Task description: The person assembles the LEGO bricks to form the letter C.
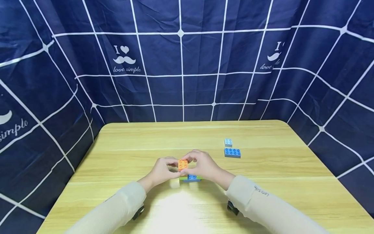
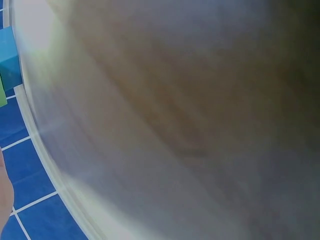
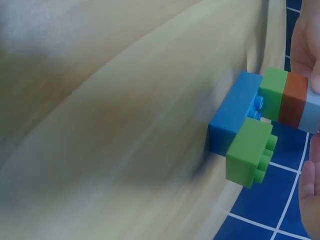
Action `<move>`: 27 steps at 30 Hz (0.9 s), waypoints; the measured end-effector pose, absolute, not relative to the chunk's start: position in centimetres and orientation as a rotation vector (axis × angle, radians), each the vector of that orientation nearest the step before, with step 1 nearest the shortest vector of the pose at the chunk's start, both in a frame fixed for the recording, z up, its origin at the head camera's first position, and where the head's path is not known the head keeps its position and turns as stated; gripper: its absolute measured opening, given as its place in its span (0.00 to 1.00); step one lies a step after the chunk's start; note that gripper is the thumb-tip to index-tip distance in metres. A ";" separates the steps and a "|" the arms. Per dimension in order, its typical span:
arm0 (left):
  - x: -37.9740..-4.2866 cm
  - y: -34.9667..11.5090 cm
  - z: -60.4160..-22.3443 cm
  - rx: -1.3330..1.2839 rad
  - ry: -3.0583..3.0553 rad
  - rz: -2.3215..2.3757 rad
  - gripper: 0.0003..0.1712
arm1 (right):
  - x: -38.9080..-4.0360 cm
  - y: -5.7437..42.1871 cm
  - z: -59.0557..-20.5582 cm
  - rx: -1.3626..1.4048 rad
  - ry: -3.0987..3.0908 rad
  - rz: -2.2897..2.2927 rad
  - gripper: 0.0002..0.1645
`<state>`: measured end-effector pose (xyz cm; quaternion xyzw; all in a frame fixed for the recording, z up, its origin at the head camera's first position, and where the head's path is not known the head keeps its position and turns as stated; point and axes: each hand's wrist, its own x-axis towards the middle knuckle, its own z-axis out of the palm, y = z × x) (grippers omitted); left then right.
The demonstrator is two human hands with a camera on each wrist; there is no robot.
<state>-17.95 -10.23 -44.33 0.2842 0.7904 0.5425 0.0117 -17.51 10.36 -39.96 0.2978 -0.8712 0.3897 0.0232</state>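
Observation:
An orange toy building brick (image 1: pixel 182 164) tops a small stack, with my right hand (image 1: pixel 204 165) pinching it between thumb and fingers. From the other side my left hand (image 1: pixel 162 169) grips the upper stack, its thumb by a light blue brick (image 3: pixel 310 111). Below that come an orange-brown brick (image 3: pixel 293 100) and a green brick (image 3: pixel 273 94). A blue brick (image 3: pixel 234 115) forms the base on the table, with a second green brick (image 3: pixel 250 150) on its other end. Only an edge of the left hand and a blue part of the stack (image 2: pixel 10 57) show in the left wrist view.
Farther back on the right of the wooden table (image 1: pixel 140 139) lie a light blue brick (image 1: pixel 228 142) and a longer blue brick (image 1: pixel 232 153). A dark blue curtain (image 1: pixel 198 91) with white lines surrounds the table's back and sides.

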 end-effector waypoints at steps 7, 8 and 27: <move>-16.7 -10.0 -42.1 0.865 2.447 1.691 0.13 | -17.7 10.2 -39.8 0.931 -2.727 1.174 0.20; -16.5 -10.0 -41.7 0.869 2.446 1.687 0.13 | -17.7 10.2 -39.9 0.929 -2.731 1.173 0.20; -18.1 -10.4 -44.7 0.998 2.539 1.622 0.21 | -17.3 10.3 -39.9 0.882 -2.750 1.221 0.23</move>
